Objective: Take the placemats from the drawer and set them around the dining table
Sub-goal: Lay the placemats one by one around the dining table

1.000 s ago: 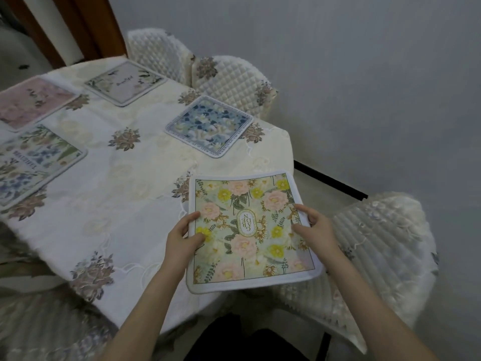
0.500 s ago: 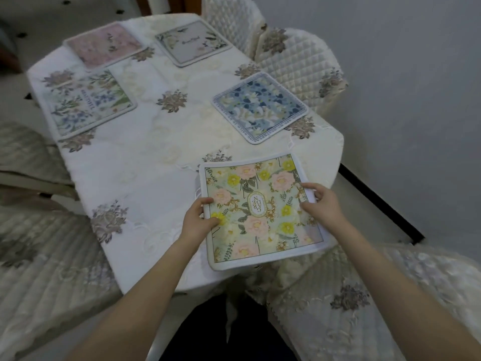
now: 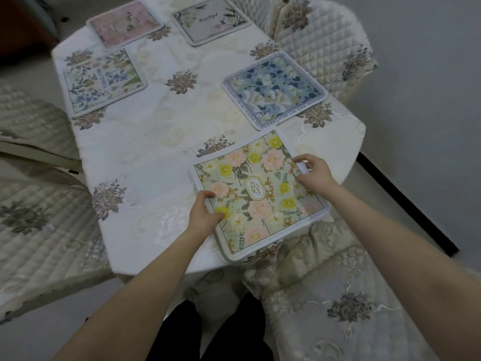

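Note:
A green placemat with pink and yellow flowers [image 3: 256,194] lies at the near right corner of the dining table [image 3: 161,157], its near edge reaching the table's rim. My left hand [image 3: 205,214] pinches its left edge and my right hand [image 3: 313,171] pinches its right edge. Four more placemats lie on the white embroidered cloth: a blue floral one [image 3: 273,89] just beyond, a grey one with script [image 3: 210,19] at the far side, a pink one [image 3: 125,23] at the far left, and a green-and-blue botanical one [image 3: 102,82] on the left.
Quilted cream chairs surround the table: one at the far right [image 3: 320,45], one at the near right [image 3: 335,295] beside my legs, two on the left [image 3: 33,225]. A grey wall with a dark skirting strip [image 3: 406,204] runs along the right.
The green placemat has come down over the table's near right corner and turned slightly. Both hands kept hold of its edges while the view shifted to show the whole table.

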`<state>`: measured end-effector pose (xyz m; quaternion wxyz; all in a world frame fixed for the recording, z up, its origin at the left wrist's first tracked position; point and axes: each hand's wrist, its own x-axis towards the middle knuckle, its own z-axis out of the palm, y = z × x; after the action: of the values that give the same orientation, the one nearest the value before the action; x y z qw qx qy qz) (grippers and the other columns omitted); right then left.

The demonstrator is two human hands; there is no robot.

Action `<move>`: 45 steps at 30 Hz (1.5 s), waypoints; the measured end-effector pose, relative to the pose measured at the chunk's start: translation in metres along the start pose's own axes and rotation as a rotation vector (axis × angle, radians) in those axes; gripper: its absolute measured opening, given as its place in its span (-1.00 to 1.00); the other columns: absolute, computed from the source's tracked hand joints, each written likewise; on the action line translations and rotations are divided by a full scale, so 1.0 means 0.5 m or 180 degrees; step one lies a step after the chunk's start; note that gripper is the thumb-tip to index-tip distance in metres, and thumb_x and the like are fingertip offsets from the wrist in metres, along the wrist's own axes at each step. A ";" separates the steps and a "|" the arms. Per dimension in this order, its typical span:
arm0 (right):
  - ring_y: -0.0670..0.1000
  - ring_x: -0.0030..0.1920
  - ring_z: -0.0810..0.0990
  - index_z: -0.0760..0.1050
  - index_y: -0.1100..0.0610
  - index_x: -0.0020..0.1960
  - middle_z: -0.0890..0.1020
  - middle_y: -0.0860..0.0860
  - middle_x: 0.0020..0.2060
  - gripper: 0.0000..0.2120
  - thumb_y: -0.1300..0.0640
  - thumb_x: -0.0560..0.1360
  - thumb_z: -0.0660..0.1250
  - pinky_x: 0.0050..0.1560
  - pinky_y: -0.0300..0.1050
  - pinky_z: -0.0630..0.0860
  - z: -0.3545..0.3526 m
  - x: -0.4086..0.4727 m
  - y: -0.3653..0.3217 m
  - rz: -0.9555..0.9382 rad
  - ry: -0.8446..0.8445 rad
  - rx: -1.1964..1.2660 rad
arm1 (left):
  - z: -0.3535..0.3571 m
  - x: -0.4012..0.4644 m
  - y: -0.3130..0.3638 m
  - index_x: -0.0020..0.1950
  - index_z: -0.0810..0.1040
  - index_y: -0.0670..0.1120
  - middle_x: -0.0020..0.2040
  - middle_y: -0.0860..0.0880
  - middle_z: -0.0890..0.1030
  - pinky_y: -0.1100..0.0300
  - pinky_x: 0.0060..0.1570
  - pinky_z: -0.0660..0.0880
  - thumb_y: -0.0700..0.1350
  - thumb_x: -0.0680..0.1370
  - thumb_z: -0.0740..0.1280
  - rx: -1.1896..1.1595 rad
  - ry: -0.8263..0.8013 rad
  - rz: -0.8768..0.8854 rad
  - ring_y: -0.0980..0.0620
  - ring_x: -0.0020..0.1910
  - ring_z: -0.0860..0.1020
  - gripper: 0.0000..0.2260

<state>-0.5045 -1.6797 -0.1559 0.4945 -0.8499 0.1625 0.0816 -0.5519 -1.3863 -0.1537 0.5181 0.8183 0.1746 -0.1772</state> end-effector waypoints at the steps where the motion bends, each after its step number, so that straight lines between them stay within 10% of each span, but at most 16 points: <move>1: -0.23 -0.32 0.32 0.54 0.14 0.19 0.49 -0.14 -0.10 -0.55 0.45 0.36 0.32 -0.50 -0.51 0.35 -0.001 0.008 0.003 -0.0018 -0.0010 -0.0018 | 0.004 0.002 -0.001 0.18 0.39 -0.07 0.12 -0.04 0.47 0.36 -0.33 0.46 -0.38 0.40 0.41 -0.0008 0.0032 0.0001 -0.01 -0.07 0.51 -0.56; 11: 0.13 0.03 0.54 0.51 0.14 0.22 0.47 0.09 0.21 -0.53 0.49 0.39 0.22 -0.57 -0.44 0.35 0.006 0.047 0.000 -0.0129 -0.0023 -0.0199 | 0.046 0.006 -0.023 0.20 0.37 -0.04 0.13 -0.04 0.49 0.20 -0.17 0.44 -0.30 0.42 0.43 0.0226 0.0246 0.0036 -0.05 -0.04 0.51 -0.57; 14: 0.07 -0.32 0.51 0.45 0.11 0.24 0.44 0.05 0.20 -0.53 0.46 0.42 0.19 -0.58 -0.35 0.33 0.015 0.043 0.022 -0.0112 -0.0074 -0.0236 | 0.047 0.009 -0.036 0.28 0.35 -0.03 0.15 -0.06 0.51 0.27 -0.25 0.43 -0.27 0.43 0.43 0.0324 0.0247 0.0116 -0.02 -0.09 0.51 -0.51; 24: 0.22 0.33 0.26 0.24 0.16 0.47 0.34 0.24 0.32 -0.43 0.04 0.48 0.01 0.31 0.06 0.26 0.060 0.021 0.096 -0.0829 0.0054 -0.1968 | 0.018 0.038 -0.050 0.49 0.15 0.02 0.28 -0.13 0.27 0.07 0.18 0.32 0.20 0.38 0.41 0.2517 0.0223 0.0443 -0.12 0.28 0.22 -0.21; 31: -0.07 0.54 -0.10 -0.04 0.09 0.57 0.02 0.03 0.55 -0.41 -0.07 0.57 -0.18 0.52 -0.14 -0.21 0.076 0.024 0.140 -0.0926 -0.0011 -0.2331 | 0.004 0.063 -0.078 0.54 -0.25 -0.15 0.56 -0.11 -0.24 0.03 0.46 -0.26 0.50 0.29 -0.40 0.3934 -0.0345 0.0924 -0.05 0.53 -0.25 0.00; 39: 0.06 0.55 -0.02 0.02 0.19 0.56 0.06 0.13 0.55 -0.25 -0.13 0.46 -0.32 0.53 -0.07 -0.15 0.069 0.040 0.084 -0.0929 -0.0110 -0.2842 | 0.000 0.079 -0.055 0.55 -0.01 -0.19 0.57 -0.16 -0.02 0.01 0.48 -0.17 0.32 0.41 -0.24 0.3797 -0.0199 0.1292 -0.11 0.55 -0.06 -0.16; 45: -0.13 0.51 -0.05 -0.02 -0.07 0.57 0.09 -0.13 0.52 -0.45 -0.06 0.63 0.08 0.53 -0.07 -0.02 0.204 0.055 -0.061 -0.1468 -0.0958 -0.1380 | 0.037 0.161 -0.032 0.50 -0.27 -0.12 0.51 -0.07 -0.26 0.12 0.43 -0.35 0.16 0.49 -0.40 0.3375 0.0130 0.1656 0.00 0.47 -0.32 -0.36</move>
<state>-0.4658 -1.5825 -0.1899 0.3264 -0.9280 -0.1297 0.1248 -0.4912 -1.3885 -0.2116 0.0613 0.9848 -0.1342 -0.0917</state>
